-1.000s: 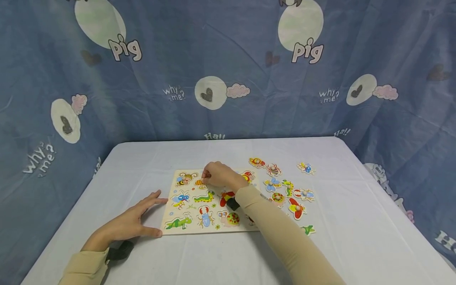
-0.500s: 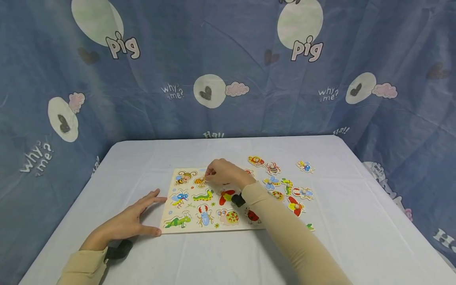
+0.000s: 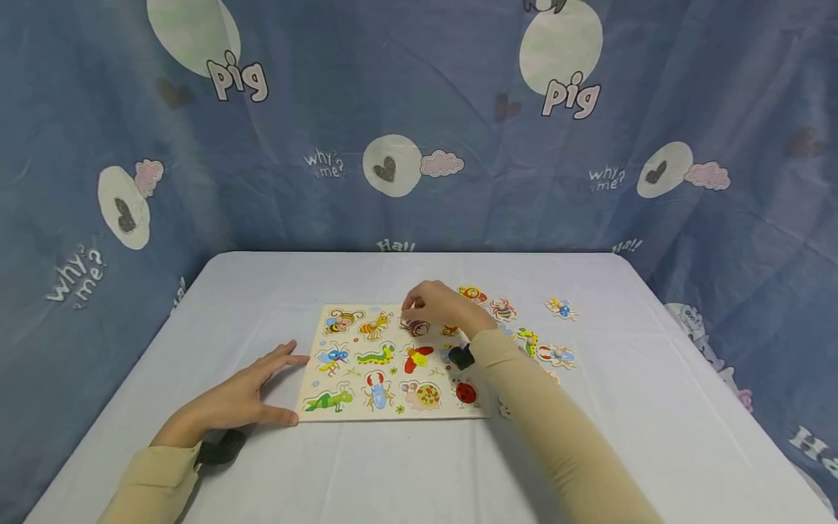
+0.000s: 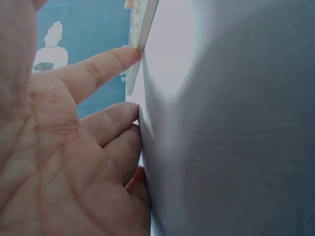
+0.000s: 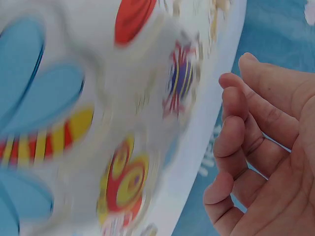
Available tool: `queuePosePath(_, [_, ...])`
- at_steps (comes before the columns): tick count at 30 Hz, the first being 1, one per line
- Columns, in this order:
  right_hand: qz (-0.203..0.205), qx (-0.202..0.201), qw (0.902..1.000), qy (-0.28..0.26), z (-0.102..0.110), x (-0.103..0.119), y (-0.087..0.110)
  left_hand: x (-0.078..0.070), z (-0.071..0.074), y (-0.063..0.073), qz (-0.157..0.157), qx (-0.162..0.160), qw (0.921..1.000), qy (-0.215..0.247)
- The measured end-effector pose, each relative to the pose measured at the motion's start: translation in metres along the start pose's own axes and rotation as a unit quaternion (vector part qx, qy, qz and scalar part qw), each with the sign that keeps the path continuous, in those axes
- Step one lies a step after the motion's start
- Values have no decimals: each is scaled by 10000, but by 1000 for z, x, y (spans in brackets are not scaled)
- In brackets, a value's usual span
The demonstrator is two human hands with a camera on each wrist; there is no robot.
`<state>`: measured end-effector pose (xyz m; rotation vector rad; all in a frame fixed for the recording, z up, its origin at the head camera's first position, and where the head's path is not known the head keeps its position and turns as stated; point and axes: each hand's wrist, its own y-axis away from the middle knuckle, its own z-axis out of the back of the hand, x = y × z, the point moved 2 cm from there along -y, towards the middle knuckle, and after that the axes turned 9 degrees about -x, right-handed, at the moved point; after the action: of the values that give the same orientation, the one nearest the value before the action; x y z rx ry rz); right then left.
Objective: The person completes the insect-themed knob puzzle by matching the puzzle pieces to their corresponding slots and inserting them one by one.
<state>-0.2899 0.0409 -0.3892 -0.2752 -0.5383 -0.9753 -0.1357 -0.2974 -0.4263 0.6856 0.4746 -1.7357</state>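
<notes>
A wooden insect peg puzzle board [image 3: 366, 418] lies on the white table. My left hand [image 3: 229, 404] rests at its left side, thumb and index fingertip at the board's edge; in the left wrist view the index finger [image 4: 106, 66] reaches that edge. Over the board's back row, beside the printed spider [image 3: 417, 330], is my right hand [image 3: 439, 302]. The right wrist view shows its fingers [image 5: 234, 130] loosely bent with nothing between them. An orange bee piece [image 3: 374, 327] sits in the back row, next to a striped bee [image 3: 340, 322] at the corner.
Several loose puzzle pieces lie right of the board, among them a red spider [image 3: 503, 309], a stag beetle [image 3: 556, 355], a caterpillar [image 3: 527, 340] and a blue fly [image 3: 561, 308]. My right forearm [image 3: 543, 407] covers some of them. A blue printed curtain [image 3: 419, 218] hangs behind the table.
My right hand has let go of the orange bee piece and moved right, over the spider picture. The left hand stays by the board's edge.
</notes>
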Motion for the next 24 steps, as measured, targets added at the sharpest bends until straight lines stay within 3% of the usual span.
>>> queuePosePath(7, [-452, -278, 9985, 119, 21, -26, 15, -1, 0, 0, 63, 53, 10000, -23])
queuePosePath(24, [-934, -639, 9933, 218, 63, -91, 47, -2, 0, 0, 155, 53, 9999, -51])
